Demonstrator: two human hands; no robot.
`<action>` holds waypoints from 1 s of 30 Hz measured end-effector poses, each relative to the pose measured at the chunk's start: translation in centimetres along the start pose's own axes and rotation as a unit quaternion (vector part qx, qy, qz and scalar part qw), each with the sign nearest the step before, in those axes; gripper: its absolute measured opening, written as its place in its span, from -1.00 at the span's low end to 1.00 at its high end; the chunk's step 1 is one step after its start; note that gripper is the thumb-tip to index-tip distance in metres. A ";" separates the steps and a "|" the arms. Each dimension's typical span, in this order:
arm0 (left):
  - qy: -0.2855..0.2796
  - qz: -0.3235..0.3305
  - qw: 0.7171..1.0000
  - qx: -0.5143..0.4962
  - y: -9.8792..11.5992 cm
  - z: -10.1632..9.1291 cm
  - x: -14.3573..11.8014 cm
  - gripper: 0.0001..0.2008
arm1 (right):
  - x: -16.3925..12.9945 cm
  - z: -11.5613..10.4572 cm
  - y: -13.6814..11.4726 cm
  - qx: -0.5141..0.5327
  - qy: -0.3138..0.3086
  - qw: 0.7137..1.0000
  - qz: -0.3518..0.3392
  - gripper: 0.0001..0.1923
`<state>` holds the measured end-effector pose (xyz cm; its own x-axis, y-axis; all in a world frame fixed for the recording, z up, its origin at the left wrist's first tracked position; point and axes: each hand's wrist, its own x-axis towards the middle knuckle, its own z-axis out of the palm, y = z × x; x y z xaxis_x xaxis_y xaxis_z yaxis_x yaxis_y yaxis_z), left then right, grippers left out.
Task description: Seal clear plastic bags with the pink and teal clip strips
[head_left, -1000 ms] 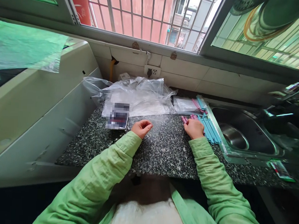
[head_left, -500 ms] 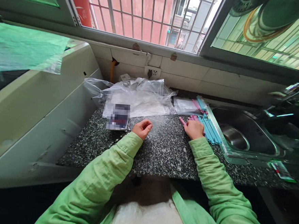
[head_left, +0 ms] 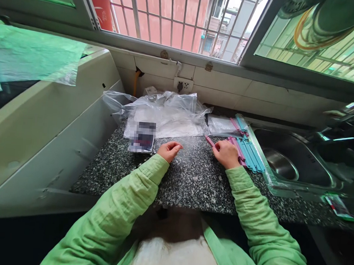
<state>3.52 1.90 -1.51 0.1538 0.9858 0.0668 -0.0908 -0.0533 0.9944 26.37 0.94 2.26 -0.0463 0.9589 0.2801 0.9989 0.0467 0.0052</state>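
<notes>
My left hand [head_left: 168,151] is closed in a pinch over the counter, at the near left edge of a thin clear plastic bag [head_left: 191,143] that barely shows against the stone. My right hand [head_left: 226,153] grips a long pink bag clip [head_left: 209,141], whose end sticks out to the upper left of the fingers. Beside that hand lie several more pink clips [head_left: 238,149] and a row of blue clips [head_left: 252,155]. Behind them, a further pink and blue bunch [head_left: 240,123] rests on a stack of flat clear bags [head_left: 220,124].
A large crumpled plastic sheet [head_left: 168,118] covers the back of the speckled counter [head_left: 191,186]. A small dark pack [head_left: 143,137], partly blurred out, sits at its front left. The steel sink [head_left: 284,156] is at right, with a small packet [head_left: 340,207] near it.
My right hand has lifted the pink clip off the pile and shifted slightly left with it. My left hand stays nearly in place, its fingers pinched closer. The view has turned slightly.
</notes>
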 end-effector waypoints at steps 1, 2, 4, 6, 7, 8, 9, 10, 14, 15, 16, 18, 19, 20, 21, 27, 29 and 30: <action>-0.011 -0.010 1.000 -0.009 0.0 0.0 0.0 -0.72 | -0.1 0.1 -0.3 0.025 0.027 0.999 -0.022 -0.79; -0.022 -0.020 0.999 -0.013 0.1 0.0 0.0 -0.72 | -0.2 0.1 -0.7 0.049 0.052 0.996 -0.045 -0.80; -0.040 -0.034 0.999 -0.011 0.3 0.1 -0.1 -0.70 | -0.5 0.1 -1.5 0.096 0.093 0.987 -0.090 -0.82; -0.048 -0.041 0.998 -0.007 0.6 0.3 -0.2 -0.69 | -1.0 -0.1 -2.6 0.142 0.124 0.973 -0.131 -0.82; -0.049 -0.044 0.998 -0.008 0.7 0.4 -0.2 -0.67 | -1.2 -0.2 -3.1 0.163 0.136 0.966 -0.149 -0.83; -0.050 -0.047 0.998 -0.009 0.8 0.5 -0.3 -0.66 | -1.5 -0.3 -3.5 0.182 0.145 0.958 -0.166 -0.83; -0.052 -0.051 0.997 -0.012 0.9 0.6 -0.4 -0.65 | -1.7 -0.4 -4.0 0.198 0.152 0.951 -0.181 -0.84; -0.054 -0.054 0.997 -0.016 1.0 0.6 -0.4 -0.64 | -1.9 -0.5 -4.3 0.210 0.154 0.946 -0.193 -0.85; -0.059 -0.065 0.996 -0.032 0.9 0.7 -0.5 -0.65 | -2.4 -0.6 -5.1 0.228 0.146 0.938 -0.217 -0.86; -0.059 -0.066 0.995 -0.036 0.9 0.7 -0.4 -0.66 | -2.4 -0.5 -5.1 0.229 0.143 0.938 -0.219 -0.86; -0.058 -0.067 0.995 -0.039 0.9 0.7 -0.4 -0.69 | -2.4 -0.4 -5.2 0.229 0.140 0.938 -0.221 -0.86; -0.059 -0.072 0.995 -0.039 0.8 0.6 -0.4 -0.74 | -2.4 -0.1 -5.2 0.229 0.139 0.936 -0.228 -0.86; -0.061 -0.075 0.995 -0.038 0.8 0.6 -0.4 -0.76 | -2.5 0.1 -5.3 0.229 0.139 0.935 -0.233 -0.86; -0.063 -0.077 0.994 -0.037 0.8 0.6 -0.4 -0.78 | -2.5 0.3 -5.3 0.229 0.141 0.934 -0.237 -0.86; -0.068 -0.078 0.994 -0.035 0.7 0.5 -0.3 -0.79 | -2.5 0.4 -5.4 0.228 0.144 0.933 -0.240 -0.87; -0.072 -0.077 0.994 -0.029 0.7 0.5 -0.4 -0.88 | -2.6 1.0 -5.6 0.210 0.142 0.937 -0.241 -0.87; -0.066 -0.084 0.994 -0.026 1.0 0.7 -0.4 -0.90 | -2.6 1.0 -5.6 0.203 0.140 0.939 -0.240 -0.86; -0.064 -0.090 0.994 -0.026 1.1 0.7 -0.5 -0.90 | -2.6 1.0 -5.6 0.199 0.139 0.939 -0.241 -0.86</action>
<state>4.03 1.29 -0.41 0.2952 0.9504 -0.0981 -0.1001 0.1329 0.9861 20.86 -1.52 0.51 -0.4337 0.6909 0.5784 0.7769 0.6118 -0.1483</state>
